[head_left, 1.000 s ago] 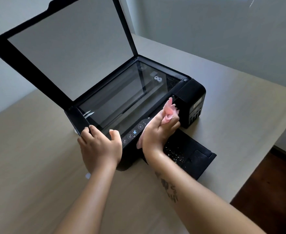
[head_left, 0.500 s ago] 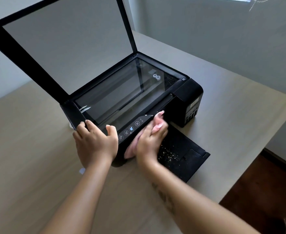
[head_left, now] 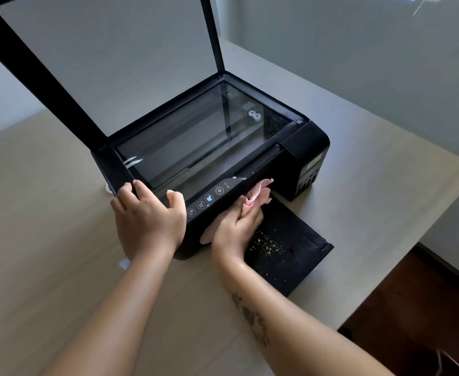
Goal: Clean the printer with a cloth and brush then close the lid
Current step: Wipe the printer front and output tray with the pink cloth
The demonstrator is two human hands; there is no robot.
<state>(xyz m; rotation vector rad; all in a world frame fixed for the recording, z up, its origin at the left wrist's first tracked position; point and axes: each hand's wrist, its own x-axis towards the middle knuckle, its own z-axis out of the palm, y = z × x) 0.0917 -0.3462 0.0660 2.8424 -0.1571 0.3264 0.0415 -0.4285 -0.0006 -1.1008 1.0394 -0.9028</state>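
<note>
The printer (head_left: 304,147) is sitting with its lid (head_left: 108,58) standing open and tray (head_left: 298,264) sticking out its front; left hand (head_left: 149,221) is clamping its front-left corner, right hand (head_left: 236,229) is pinching the pink cloth (head_left: 258,191) against its front panel, so I'm thinking light strokes, not dragging the tray's crumbs (head_left: 266,244) upward

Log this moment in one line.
left hand: grips printer corner | right hand: holds pink cloth against printer front | lid: open | tray: speckled

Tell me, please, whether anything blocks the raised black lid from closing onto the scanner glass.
Nothing visible rests on the scanner glass; only the left hand, gripping its front-left corner, lies under the raised black lid.
</note>
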